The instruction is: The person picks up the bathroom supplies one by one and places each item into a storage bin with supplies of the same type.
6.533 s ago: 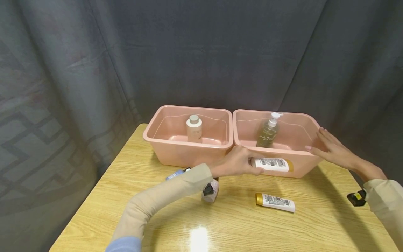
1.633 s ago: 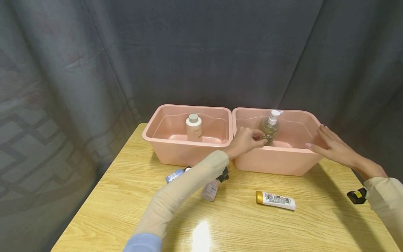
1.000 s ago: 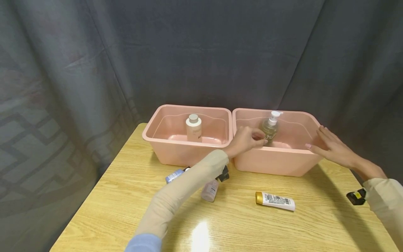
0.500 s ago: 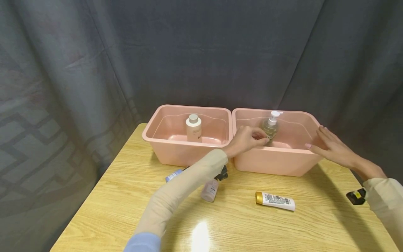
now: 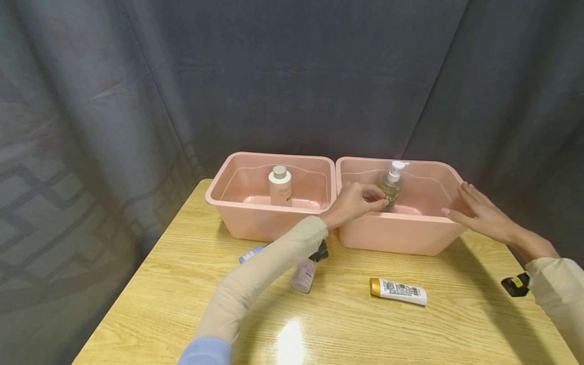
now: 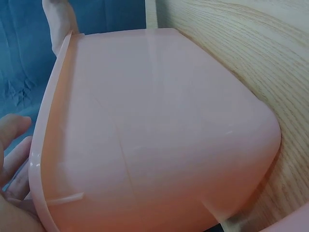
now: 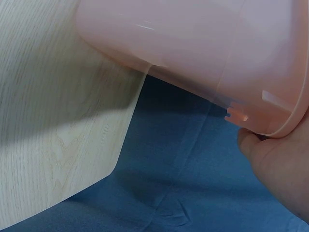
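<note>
My left hand reaches over the front rim of the right pink bin. Its bent fingers lie close to the clear pump bottle inside; whether they touch or grip anything is hidden. In the left wrist view, fingers show behind the bin's rim. My right hand rests against the same bin's right end, fingers extended along the rim. The right wrist view shows part of that hand at the rim. The white gold-capped bottle from earlier is out of sight.
A left pink bin stands alongside, with an upright white bottle inside. On the wooden table lie a gold-capped white bottle, a pale pink bottle and a blue bottle partly under the left sleeve.
My left hand has moved from outside the right bin, where it held a white gold-capped bottle, to over its front rim. Lately it barely shifts; the pump bottle's visible lettering changes. My right hand stays.
</note>
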Tool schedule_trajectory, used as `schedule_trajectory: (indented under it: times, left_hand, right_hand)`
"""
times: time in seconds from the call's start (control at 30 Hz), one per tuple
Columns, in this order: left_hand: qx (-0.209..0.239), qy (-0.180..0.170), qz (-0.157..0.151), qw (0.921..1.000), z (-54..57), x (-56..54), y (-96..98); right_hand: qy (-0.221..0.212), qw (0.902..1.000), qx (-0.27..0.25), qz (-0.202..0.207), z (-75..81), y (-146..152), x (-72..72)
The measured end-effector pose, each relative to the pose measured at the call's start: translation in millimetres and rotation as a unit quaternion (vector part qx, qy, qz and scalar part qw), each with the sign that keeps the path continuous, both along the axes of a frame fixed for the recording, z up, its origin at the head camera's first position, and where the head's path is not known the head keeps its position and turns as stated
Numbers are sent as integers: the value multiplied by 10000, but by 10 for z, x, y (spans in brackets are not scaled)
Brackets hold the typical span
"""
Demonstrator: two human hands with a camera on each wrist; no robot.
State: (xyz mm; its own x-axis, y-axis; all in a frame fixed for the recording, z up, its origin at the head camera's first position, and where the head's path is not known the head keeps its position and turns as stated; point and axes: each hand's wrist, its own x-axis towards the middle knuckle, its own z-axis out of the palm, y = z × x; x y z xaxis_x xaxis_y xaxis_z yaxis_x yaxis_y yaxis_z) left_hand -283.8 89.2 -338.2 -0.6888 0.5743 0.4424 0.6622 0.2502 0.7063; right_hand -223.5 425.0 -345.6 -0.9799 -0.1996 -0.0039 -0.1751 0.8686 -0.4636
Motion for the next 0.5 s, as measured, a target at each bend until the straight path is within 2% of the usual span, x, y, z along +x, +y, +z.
schedule_trajectory:
  times: [0.5]
  left_hand:
    - [12, 1, -125, 9999, 28, 48, -35]
  right_hand:
    - [61, 10000, -8, 11, 5, -15, 41]
